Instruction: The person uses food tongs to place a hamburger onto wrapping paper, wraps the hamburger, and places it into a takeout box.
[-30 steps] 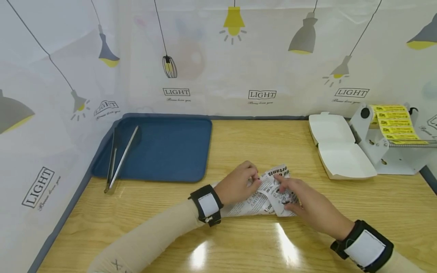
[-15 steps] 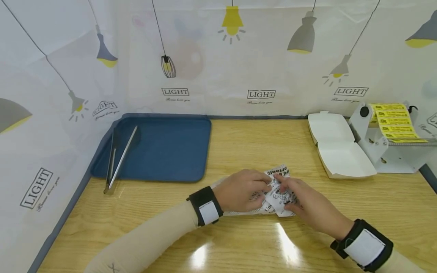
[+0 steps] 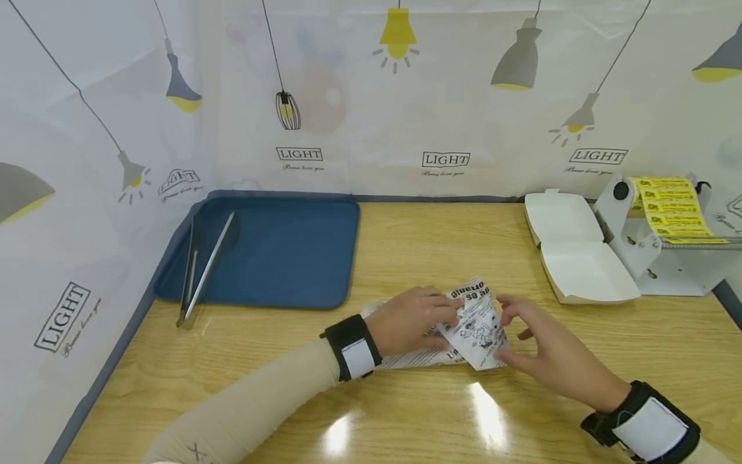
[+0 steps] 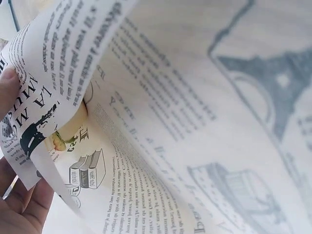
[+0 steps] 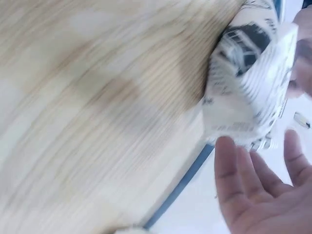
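A sheet of newspaper-print wrapping paper lies folded on the wooden table, its right end forming a pointed flap. My left hand holds the folded paper from above. In the left wrist view, the thumb and fingers are on either side of a paper layer. Something yellowish-green, probably food, shows inside the fold, mostly hidden. My right hand is just off the paper's right end, fingers spread and slightly bent, holding nothing. The right wrist view has that hand beside the paper end.
A blue tray with metal tongs across its left side stands at the back left. At the back right are an opened white clamshell box and a label dispenser with yellow labels. A printed curtain hangs behind the table.
My left hand has slid right along the paper, onto the fold. The right hand has let go of the paper's end and moved a little right.
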Motion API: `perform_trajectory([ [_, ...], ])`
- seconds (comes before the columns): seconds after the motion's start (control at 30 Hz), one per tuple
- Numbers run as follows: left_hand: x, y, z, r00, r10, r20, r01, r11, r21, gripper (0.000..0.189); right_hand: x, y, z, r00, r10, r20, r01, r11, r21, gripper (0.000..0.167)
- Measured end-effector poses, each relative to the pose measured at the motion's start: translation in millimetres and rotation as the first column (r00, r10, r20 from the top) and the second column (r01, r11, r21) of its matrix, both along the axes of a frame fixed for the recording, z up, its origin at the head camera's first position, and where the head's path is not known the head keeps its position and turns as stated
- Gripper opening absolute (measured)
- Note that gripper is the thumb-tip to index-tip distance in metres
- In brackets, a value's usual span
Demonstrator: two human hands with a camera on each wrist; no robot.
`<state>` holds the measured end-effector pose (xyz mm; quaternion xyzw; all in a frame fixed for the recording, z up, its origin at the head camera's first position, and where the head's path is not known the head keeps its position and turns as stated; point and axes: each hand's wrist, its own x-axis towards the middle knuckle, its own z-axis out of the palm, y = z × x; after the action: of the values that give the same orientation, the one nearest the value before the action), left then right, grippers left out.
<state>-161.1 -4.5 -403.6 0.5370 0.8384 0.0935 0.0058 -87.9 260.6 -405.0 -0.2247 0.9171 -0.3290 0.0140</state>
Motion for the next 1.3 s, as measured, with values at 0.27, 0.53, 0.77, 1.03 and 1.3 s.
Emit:
perform_trajectory([
  [0.27,0.8,1.2,-0.6,1.000,0.007,0.001,-0.007,0.999,0.043,0.033,3.5,8,-16.0,0.992,-0.095,0.088,0.056,0.929,0.365,0.047],
  [0.53,0.4,3.2,-1.6,0.997,0.007,-0.079,-0.003,0.998,0.055,0.032,12.7,0,-19.9,0.991,-0.116,0.069,0.084,0.930,0.358,0.021],
  [0.77,2.3,1.1,-1.9,0.990,0.025,-0.138,-0.019,0.999,0.043,0.032,15.1,-8,-22.6,0.976,-0.153,0.156,0.092,0.935,0.342,0.018],
  [1.03,4.1,2.1,-2.3,0.996,0.023,-0.084,-0.016,0.997,0.080,0.031,-12.6,25,-8.1,0.941,0.141,0.308,-0.157,0.987,0.026,0.009],
  [1.3,3.4,4.7,-2.7,0.998,0.005,-0.066,0.000,0.997,0.075,0.029,-72.5,32,-3.3,0.906,0.016,0.422,0.071,0.979,-0.191,0.036],
])
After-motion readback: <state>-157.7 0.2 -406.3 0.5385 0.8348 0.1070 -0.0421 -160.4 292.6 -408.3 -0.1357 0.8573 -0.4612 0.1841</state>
